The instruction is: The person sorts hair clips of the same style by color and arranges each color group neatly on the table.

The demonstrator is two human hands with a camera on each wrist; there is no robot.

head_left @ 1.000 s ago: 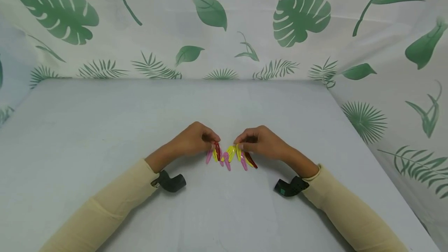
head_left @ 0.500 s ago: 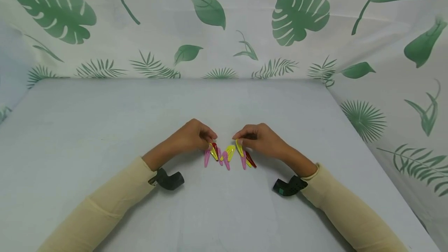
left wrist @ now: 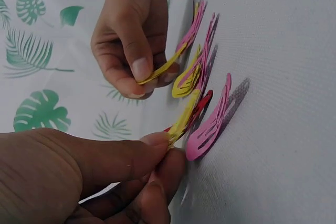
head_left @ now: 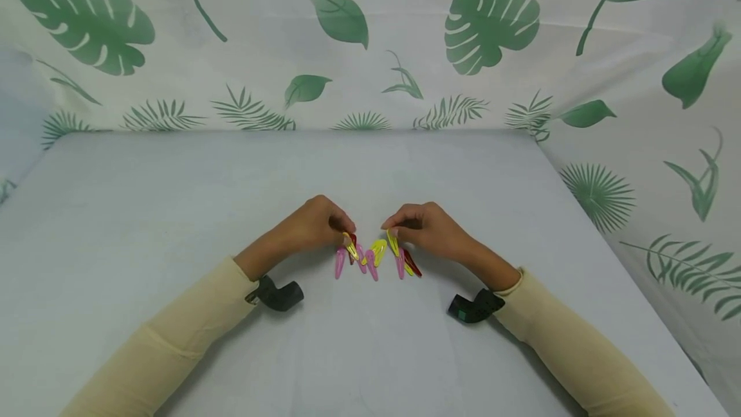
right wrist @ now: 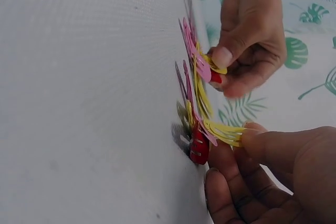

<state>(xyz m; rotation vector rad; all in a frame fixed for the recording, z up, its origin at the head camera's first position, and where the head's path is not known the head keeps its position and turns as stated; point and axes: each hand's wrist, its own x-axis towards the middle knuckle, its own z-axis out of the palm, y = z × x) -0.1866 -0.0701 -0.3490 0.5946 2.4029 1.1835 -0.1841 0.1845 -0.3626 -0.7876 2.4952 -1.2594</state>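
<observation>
Several snap hair clips in pink, yellow and red form a short row between the two hands. My left hand (head_left: 318, 224) pinches a yellow hair clip (left wrist: 184, 119) between thumb and fingertips, with a red hair clip (left wrist: 202, 106) close behind it. Just beside these stands a pink hair clip (left wrist: 209, 129). Another yellow hair clip (right wrist: 222, 131) is pinched by my right hand (head_left: 431, 230), a darker red hair clip (right wrist: 199, 148) near its fingers. Between the hands are a yellow hair clip (head_left: 379, 250) and a pink hair clip (head_left: 372, 267). Whether the clips are linked I cannot tell.
A white-covered table (head_left: 231, 172) lies under the hands. Behind and to the right hangs a white curtain (head_left: 399, 24) printed with green leaves. Each wrist carries a black camera (head_left: 280, 295), close above the table.
My left hand has shifted slightly left and back, and its yellow clip has turned in front of the red one. My right hand has tilted its yellow clip, raising it a little.
</observation>
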